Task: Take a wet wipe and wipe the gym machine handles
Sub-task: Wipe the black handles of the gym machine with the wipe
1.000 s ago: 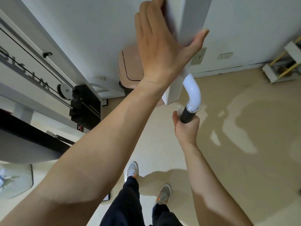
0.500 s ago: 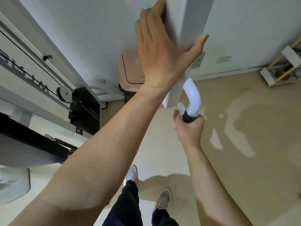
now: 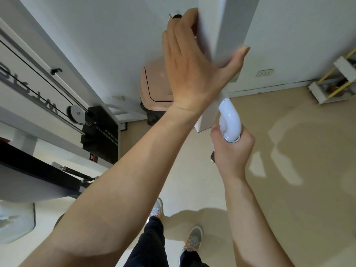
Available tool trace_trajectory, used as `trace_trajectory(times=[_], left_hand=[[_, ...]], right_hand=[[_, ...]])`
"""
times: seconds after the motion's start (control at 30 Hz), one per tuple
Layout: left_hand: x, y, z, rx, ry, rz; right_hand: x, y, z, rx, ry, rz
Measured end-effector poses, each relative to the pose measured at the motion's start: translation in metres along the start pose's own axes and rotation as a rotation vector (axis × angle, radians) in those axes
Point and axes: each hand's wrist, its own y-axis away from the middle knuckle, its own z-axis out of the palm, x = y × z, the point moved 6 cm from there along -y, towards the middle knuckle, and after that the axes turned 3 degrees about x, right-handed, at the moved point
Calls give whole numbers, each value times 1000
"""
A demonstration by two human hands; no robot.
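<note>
Clearly the wiping stroke is the step in hand: the right hand point(image 3: 233, 151) is wrapped in a fist round the handle point(image 3: 232, 120) just below its white bend, fingers curled close together, so the grip itself is hidden (the wet wipe too; I cannot tell whether it lies inside the fist). The left hand point(image 3: 192, 70) clasps the white beam point(image 3: 227, 26) above, fingers pressed side by side on its far face, thumb spread across the near one. To do it well, I judge, twist the fist while sliding along the grip's whole length, the left hand steadying the machine.
</note>
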Motion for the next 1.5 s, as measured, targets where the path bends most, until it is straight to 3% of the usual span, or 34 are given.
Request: trace_trajectory(times=[0.17,0.37,0.43,0.5,0.57,0.63,0.83,1.0,1.17,1.5], left_hand=[[0,1,2,-25,2,-19],[0,1,2,-12,20,-12],[-1,1,2,-9,20,-4],[0,0,2,-18,9,0],[0,1,2,-38,17,-13],[1,1,1,-37,21,-18],[-1,2,-3,-43,15,-18],[-3,1,-4,-50,12,-20],[-1,1,0,-47,9,-18],[6,3,14,-56,33,-42]], right_hand=[[57,13,0,-35,104,266],[-3,0,1,25,-20,-6],[5,1,2,35,0,-9],[36,6,3,11,6,110],[68,13,3,-60,50,265],[75,14,2,-138,95,309],[0,-1,5,-533,25,136],[-2,2,2,-505,-34,98],[2,4,-6,-655,-18,48],[28,-21,-7,-363,-4,143]])
